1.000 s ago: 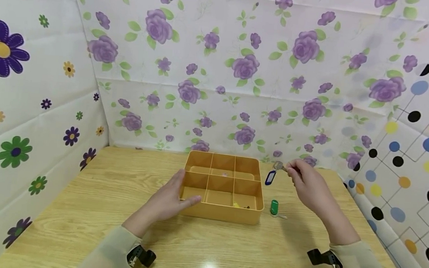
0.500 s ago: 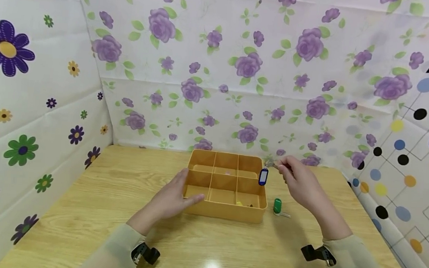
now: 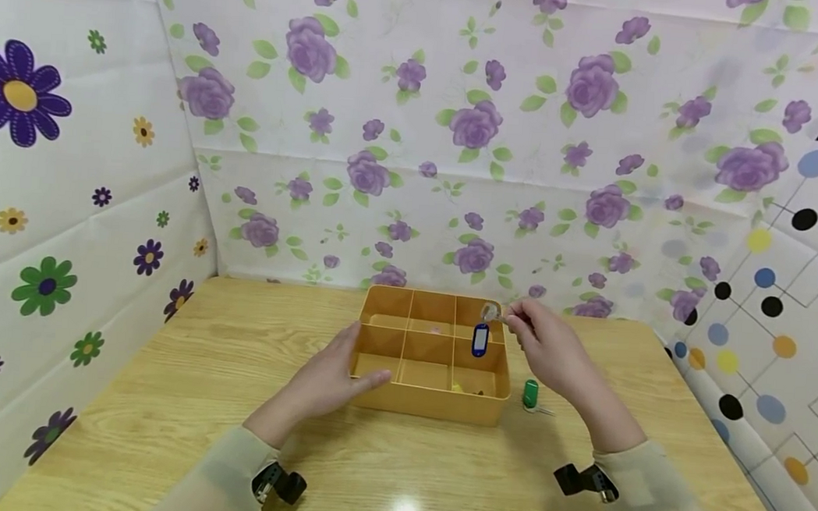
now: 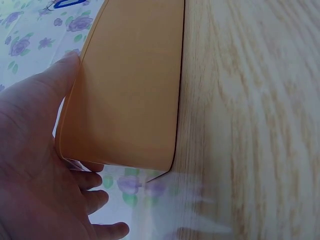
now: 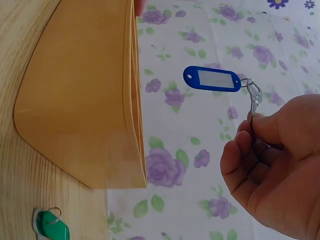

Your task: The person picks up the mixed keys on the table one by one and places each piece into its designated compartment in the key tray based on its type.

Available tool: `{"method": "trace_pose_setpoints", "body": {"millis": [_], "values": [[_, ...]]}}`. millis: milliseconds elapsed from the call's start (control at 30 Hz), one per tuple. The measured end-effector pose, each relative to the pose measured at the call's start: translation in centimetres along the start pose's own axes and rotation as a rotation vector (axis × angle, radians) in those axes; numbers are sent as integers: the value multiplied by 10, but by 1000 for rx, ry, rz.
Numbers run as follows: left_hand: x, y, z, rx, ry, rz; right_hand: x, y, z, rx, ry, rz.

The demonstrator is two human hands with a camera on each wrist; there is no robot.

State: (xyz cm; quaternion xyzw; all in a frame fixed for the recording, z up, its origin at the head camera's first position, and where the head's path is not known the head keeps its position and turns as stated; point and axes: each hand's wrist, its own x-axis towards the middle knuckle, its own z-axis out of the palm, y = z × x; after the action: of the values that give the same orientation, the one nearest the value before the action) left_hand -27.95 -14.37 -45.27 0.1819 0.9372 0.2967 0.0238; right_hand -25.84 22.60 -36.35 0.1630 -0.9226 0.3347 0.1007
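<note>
An orange-yellow divided box (image 3: 435,402) stands on the wooden table, split into several compartments. My left hand (image 3: 324,379) rests at its left front corner, thumb over the front rim and the other fingers along the left side. Between thumb and fingertips my right hand (image 3: 551,346) pinches a silver key (image 5: 254,97). From the key's ring hangs a blue key tag (image 3: 479,340) with a white label, above the box's right-hand compartments and apart from it. A small yellow item (image 3: 458,387) and something dark lie in the front right compartment.
A green key tag (image 3: 530,393) with a key lies on the table just right of the box. A small pale item (image 3: 436,331) is in the back middle compartment. Patterned cloth (image 3: 419,209) hangs behind the table and on both sides.
My right hand has moved left, carrying the key and blue tag from beside the box to above its right compartments. The left hand has stayed at the box.
</note>
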Motion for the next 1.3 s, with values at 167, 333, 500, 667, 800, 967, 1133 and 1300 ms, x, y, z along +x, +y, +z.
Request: {"method": "trace_pose_setpoints", "body": {"millis": [167, 333, 500, 667, 800, 967, 1133, 1300], "values": [[0, 0, 1, 8, 9, 3, 4, -4, 10, -15, -6, -28], [0, -1, 1, -3, 13, 5, 8, -10, 18, -14, -19, -36], [0, -1, 1, 6, 14, 6, 11, -16, 25, -28, -32, -42], [-1, 1, 0, 6, 17, 1, 15, -19, 30, -30, -50, -52], [-1, 3, 0, 6, 14, -2, 19, -18, 34, -34, -52, -63], [-1, 2, -1, 4, 15, 3, 22, -18, 39, -36, -59, -65], [-2, 2, -1, 12, 16, 3, 24, -19, 44, -29, -84, -72], [-2, 3, -1, 5, 20, 5, 26, -22, 49, -55, -94, -69]]}}
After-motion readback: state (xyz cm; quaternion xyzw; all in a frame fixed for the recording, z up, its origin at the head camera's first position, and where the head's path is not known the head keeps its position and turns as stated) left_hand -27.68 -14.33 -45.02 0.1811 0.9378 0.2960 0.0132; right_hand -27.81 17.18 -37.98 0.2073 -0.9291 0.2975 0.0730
